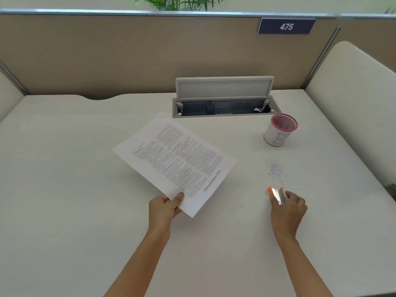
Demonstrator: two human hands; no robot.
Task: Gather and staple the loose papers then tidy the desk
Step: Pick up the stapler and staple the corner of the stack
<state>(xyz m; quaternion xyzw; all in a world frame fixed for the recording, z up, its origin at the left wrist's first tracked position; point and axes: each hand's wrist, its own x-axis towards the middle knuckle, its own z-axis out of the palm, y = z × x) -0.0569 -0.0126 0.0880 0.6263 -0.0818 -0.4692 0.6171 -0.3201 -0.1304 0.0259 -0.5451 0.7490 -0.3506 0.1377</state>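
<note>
Left of the cup [279, 130], well apart from it and nearer the body, pinches the papers [174, 161] at their near corner with the left hand [165, 207]: thumb on top, fingers curled beneath, clamped on the stack. Seems to hold them tilted up off the table [64, 168], probably so the sheets stay squared as one stack and a corner stays free for stapling. Cannot tell whether a staple is in yet. Sets their long axis slantwise, from far-left to near-right, with the footer end turned toward the cup's side and the head of the page pointing away from the cup. Nearer the body than the cup, almost straight back from it, grips the stapler [278, 196] in the right hand [288, 207], fingers wrapped round its rear half and closed on it. Points its orange nose away, toward the cup, long axis running near to far with a slight lean left; mouth looks parted. Cannot tell whether it rests on the table or hangs just above. Grips at the rear, probably to leave the mouth free to take a corner. Between stapler and cup, shows a scatter of tiny specks [274, 169] on the table, perhaps staples or scraps, likely work for the tidying. Reads as gathering done, stapling in hand, tidying not yet begun.
</note>
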